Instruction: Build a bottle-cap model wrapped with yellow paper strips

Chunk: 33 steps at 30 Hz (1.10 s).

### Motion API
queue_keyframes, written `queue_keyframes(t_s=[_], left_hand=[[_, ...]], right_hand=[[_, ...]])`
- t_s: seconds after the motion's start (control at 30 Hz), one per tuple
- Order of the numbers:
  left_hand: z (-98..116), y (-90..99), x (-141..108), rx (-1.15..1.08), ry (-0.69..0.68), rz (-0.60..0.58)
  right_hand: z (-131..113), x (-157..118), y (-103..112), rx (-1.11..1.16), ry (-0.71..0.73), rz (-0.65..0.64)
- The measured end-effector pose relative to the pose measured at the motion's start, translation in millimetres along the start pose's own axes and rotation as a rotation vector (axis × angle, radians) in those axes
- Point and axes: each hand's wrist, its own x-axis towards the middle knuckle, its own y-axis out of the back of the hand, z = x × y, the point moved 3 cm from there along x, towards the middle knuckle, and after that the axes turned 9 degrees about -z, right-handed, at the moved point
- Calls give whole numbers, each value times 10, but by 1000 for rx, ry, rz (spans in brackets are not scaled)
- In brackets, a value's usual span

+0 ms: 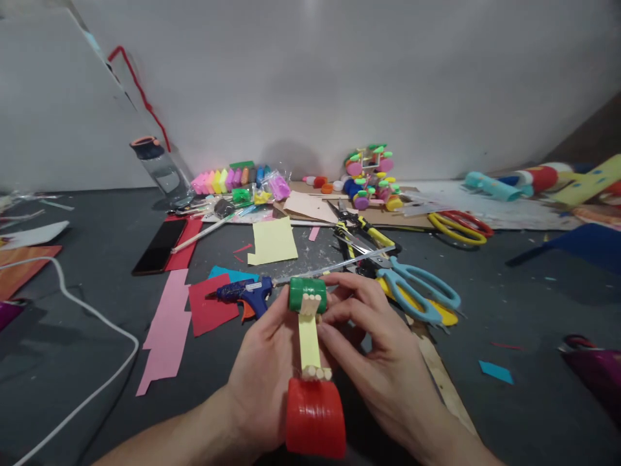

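A small craft piece lies across my palm: a green cylinder at its far end, a yellow paper strip along the middle, short wooden sticks across it, and a larger red cylinder at the near end. My left hand cups the piece from below and the left, its thumb beside the green cylinder. From the right, my right hand holds the piece with bent fingers, thumb and fingertips near the strip and green cylinder. Its fingertips are partly hidden. Just beyond the left hand lies a blue glue gun.
Light blue scissors and pliers lie right of centre. Coloured paper, including a pink piece, and a phone are on the left. A bottle leans by the wall. A white cable curves at left.
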Motion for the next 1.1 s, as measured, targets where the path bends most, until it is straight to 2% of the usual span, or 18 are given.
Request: queue_keyframes(t_s=[0.1,0.23,0.33,0.4,0.47,0.67,0.83,1.0,1.1], left_hand=[[21,69,38,28,-16,87],[66,205,57,128,-39,205],[70,305,62,128,-40,274],[62,352,57,122,-32,274],[45,379,44,133,-6,246],[-28,310,14,167,95,165],[-48,276,22,245,139,217],[-81,276,17,247,194,173],[-85,282,13,247,193,187]], right_hand=[[90,-5,98,-35,-25,-14],[111,-11,236,-169,13,1],[55,-19,284,-257,92,-87],[14,-30,303,-288,165,-172],[-10,-38,332,-309,209,-205],[-8,-52,336,-418,254,-228],[-6,-89,306,-506,288,-204],[-17,-60,290,-495,311,-253],[-32,-43,286,-496,332,-290]])
